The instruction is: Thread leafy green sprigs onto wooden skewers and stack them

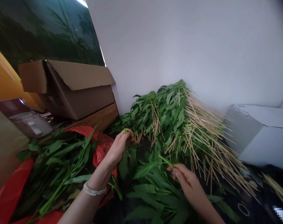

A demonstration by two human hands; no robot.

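Observation:
My left hand (121,143), with a beaded bracelet (94,189) on its wrist, is closed round a short green stem with leaves (128,160) hanging below it. My right hand (182,175) pinches a green stem (165,160) between thumb and fingers. Under and beside that hand lies a heap of loose leaves (152,193). Beyond both hands, bundles of leafy stems (170,109) with many thin wooden sticks (211,140) lean by the wall. At the left, a red plastic bag (14,193) holds long leafy stalks (62,165).
A cardboard box (90,99) with raised flaps stands on a wooden surface (104,115) at the back left. A white box (260,133) stands at the right against the wall. Near the lower right lies a pale ring (244,209) on the dark surface.

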